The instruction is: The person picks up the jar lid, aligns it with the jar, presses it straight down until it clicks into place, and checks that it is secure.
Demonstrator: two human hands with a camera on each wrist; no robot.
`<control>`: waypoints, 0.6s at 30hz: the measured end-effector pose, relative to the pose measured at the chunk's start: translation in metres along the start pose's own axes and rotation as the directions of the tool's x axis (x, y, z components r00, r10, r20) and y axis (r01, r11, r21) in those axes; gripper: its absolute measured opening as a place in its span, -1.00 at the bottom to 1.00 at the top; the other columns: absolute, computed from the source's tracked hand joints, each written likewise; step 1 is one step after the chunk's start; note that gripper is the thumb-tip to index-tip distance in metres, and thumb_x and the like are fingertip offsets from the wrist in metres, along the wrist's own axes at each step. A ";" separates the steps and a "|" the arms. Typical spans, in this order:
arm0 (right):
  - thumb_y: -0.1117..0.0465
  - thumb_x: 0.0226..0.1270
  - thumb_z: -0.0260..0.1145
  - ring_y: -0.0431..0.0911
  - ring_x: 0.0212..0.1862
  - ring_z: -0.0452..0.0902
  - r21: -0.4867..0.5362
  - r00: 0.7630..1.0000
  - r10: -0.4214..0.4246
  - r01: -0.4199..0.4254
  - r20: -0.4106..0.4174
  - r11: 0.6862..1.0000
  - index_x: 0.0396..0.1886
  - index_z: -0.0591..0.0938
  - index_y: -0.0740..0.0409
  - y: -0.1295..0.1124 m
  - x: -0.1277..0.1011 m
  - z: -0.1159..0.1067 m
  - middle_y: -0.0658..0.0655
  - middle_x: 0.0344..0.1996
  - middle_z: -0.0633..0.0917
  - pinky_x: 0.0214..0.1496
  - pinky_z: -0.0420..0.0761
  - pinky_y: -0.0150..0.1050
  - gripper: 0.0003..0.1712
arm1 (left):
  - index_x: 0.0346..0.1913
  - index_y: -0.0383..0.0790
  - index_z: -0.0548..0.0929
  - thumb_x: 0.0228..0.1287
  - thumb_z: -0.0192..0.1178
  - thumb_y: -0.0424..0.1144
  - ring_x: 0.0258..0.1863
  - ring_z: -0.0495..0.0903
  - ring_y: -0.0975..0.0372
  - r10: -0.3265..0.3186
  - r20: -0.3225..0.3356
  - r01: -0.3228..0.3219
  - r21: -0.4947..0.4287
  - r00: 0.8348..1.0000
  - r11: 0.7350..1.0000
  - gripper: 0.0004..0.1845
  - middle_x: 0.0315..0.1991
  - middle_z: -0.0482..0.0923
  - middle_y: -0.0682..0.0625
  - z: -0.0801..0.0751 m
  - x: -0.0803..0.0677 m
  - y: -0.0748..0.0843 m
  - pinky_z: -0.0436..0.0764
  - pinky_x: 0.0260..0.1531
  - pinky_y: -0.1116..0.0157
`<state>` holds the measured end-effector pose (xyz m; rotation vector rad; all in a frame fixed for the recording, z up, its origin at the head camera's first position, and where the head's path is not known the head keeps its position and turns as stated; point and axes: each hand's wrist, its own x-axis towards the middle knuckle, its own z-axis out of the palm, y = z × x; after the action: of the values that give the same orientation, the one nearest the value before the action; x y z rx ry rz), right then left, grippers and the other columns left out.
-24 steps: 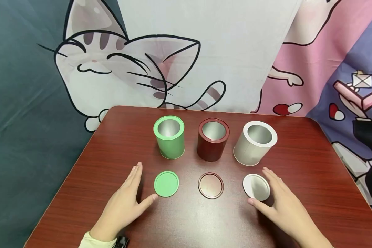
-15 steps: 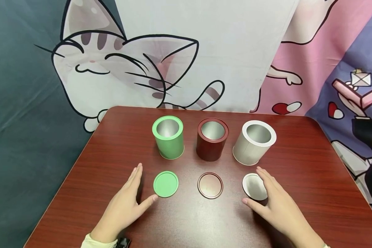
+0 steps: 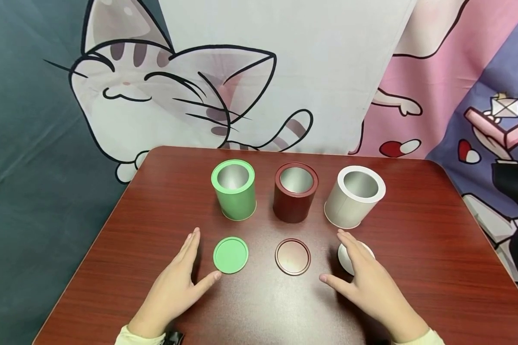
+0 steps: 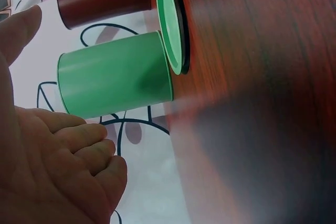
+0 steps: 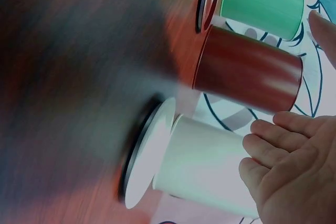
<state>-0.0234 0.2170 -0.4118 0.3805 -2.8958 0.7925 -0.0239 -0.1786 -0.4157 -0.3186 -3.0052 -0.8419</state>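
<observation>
**White lid covered by the right hand**

The right hand (image 3: 367, 287) was laid over the white lid (image 3: 364, 249), fingers (image 3: 349, 244) straight. Left of the dark red lid (image 3: 292, 257), the left hand (image 3: 177, 287) was rested flat, fingers relaxed, beside the green lid (image 3: 230, 255). Behind the white lid, the white tin (image 3: 354, 197) was seen upright on the surface (image 3: 436, 230).

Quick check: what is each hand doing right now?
Left hand: open, flat beside the green lid, holding nothing.
Right hand: open, over the white lid, no grip.
</observation>
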 end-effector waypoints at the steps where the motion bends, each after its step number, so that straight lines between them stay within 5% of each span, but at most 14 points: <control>1: -0.29 0.07 0.52 0.14 0.43 0.30 0.000 1.000 -0.005 0.005 0.001 1.000 0.49 0.32 0.21 -0.001 0.001 0.001 0.21 0.44 0.39 0.29 0.38 0.18 0.13 | 0.62 -0.19 -0.02 0.27 0.30 0.21 0.53 0.12 -0.01 0.001 0.000 -0.001 -0.001 1.000 1.000 0.06 0.59 0.03 -0.13 0.000 0.000 0.000 0.41 0.26 -0.16; 18: -0.33 0.15 0.44 0.10 0.49 0.23 0.005 0.995 -0.050 0.050 0.084 0.999 0.47 0.35 0.21 -0.013 0.008 0.017 0.17 0.45 0.39 0.39 0.34 0.13 0.07 | 0.62 -0.17 -0.05 0.29 0.25 0.27 0.55 0.09 -0.01 -0.005 0.031 0.005 -0.007 1.000 1.000 0.07 0.59 0.02 -0.14 0.004 0.001 -0.004 0.41 0.25 -0.18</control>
<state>-0.0287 0.1956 -0.4190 0.4958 -2.9497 0.7914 -0.0253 -0.1791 -0.4213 -0.3274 -3.0332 -0.8568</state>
